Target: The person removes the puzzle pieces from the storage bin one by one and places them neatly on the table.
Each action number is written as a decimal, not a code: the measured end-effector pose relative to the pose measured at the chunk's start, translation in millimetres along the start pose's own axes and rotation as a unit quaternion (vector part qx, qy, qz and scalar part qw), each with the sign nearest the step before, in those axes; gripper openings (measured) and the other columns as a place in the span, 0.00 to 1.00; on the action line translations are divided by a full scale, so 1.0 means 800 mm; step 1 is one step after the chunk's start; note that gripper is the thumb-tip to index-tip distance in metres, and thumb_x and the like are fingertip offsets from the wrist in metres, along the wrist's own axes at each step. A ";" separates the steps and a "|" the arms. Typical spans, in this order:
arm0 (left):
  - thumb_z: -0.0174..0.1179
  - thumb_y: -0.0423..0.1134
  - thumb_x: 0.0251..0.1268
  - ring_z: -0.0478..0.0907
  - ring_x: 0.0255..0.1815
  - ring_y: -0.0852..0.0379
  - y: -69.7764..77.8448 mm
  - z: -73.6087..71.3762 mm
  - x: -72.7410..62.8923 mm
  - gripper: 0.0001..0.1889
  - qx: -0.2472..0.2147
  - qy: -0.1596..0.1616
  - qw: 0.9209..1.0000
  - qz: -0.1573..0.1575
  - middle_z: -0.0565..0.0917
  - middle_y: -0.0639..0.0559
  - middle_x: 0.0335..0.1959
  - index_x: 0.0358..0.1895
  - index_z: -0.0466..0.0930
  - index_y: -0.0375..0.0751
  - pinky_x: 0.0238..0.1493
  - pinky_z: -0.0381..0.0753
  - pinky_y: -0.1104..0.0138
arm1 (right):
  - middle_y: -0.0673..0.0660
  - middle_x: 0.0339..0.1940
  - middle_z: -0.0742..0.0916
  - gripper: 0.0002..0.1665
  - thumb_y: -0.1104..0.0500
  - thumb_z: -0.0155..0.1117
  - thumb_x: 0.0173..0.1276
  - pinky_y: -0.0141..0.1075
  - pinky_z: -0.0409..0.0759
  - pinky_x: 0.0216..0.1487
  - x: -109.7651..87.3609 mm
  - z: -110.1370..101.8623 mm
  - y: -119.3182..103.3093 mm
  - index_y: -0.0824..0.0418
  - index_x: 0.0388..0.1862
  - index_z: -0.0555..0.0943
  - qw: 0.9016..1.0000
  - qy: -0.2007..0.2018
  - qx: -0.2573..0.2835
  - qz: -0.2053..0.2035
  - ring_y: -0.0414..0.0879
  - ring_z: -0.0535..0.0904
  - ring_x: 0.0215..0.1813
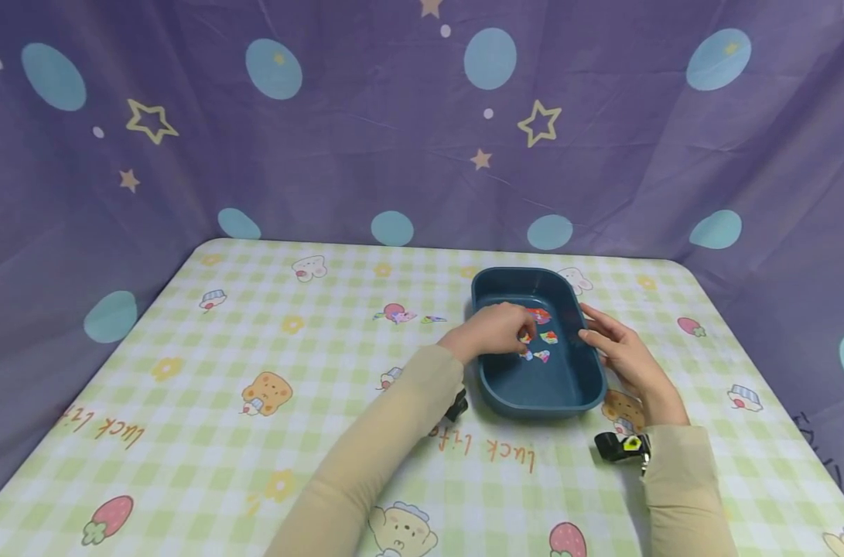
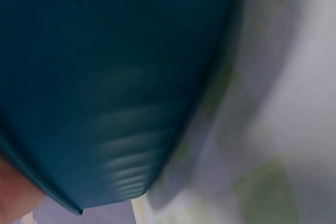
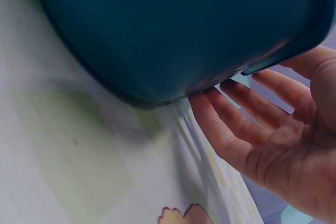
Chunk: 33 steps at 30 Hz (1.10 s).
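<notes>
A dark teal oblong container (image 1: 533,394) with rounded corners stands on the table. Inside it lie several small, flat, brightly coloured pieces, including a red one (image 1: 540,316) and a multicoloured one (image 1: 549,338). My left hand (image 1: 497,331) reaches over the container's left rim, fingers bent down among the pieces; I cannot tell whether it pinches one. In the left wrist view the outer wall (image 2: 105,66) fills most of the picture. At the right side is my right hand (image 1: 625,352), its fingers (image 3: 226,129) fairly straight against the outer wall, thumb at the rim.
Left of the container, more small coloured pieces (image 1: 433,319) lie on the green-and-white checked tablecloth (image 1: 206,449), which carries printed cartoon figures. A purple curtain (image 1: 366,139) with stars and blue ovals hangs behind the table. Black straps (image 1: 620,447) show at the wrists.
</notes>
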State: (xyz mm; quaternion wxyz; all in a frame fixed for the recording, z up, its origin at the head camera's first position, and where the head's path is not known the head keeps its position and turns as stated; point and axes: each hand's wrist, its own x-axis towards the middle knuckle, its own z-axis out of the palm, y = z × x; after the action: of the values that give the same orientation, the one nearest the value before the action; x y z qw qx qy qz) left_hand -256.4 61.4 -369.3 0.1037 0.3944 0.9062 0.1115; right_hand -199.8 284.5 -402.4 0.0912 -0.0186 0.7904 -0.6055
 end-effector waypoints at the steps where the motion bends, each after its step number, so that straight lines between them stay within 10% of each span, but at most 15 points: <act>1: 0.65 0.44 0.52 0.72 0.34 0.65 0.001 0.000 0.001 0.14 0.006 -0.005 1.000 -0.003 0.78 0.61 0.34 0.44 0.82 0.51 0.36 0.72 0.71 | 0.67 0.68 0.62 0.37 0.49 0.53 0.68 0.28 0.76 0.41 0.000 0.000 0.000 0.51 0.72 0.52 1.000 0.000 -0.002 0.001 0.31 0.69 0.51; 14: 0.65 0.47 0.52 0.74 0.36 0.63 0.008 0.013 0.014 0.09 0.082 -0.055 0.995 -0.018 0.78 0.64 0.36 0.38 0.81 0.59 0.42 0.74 0.65 | 0.68 0.67 0.62 0.37 0.49 0.53 0.68 0.27 0.75 0.41 -0.002 -0.002 -0.004 0.51 0.72 0.52 1.000 0.006 -0.007 0.002 0.29 0.69 0.49; 33: 0.66 0.47 0.51 0.74 0.31 0.64 0.005 0.017 0.009 0.07 0.098 -0.037 0.994 -0.012 0.76 0.64 0.27 0.29 0.77 0.55 0.36 0.73 0.68 | 0.66 0.68 0.63 0.37 0.47 0.53 0.67 0.29 0.74 0.43 0.002 0.001 -0.003 0.47 0.72 0.53 0.999 0.007 -0.018 0.026 0.32 0.68 0.51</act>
State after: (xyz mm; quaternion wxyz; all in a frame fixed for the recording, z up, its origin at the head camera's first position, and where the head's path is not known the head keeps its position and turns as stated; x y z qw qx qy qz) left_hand -254.6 70.6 -381.9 0.0991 0.3955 0.9131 0.0060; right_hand -201.2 283.0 -400.6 0.1011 0.0041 0.8018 -0.5890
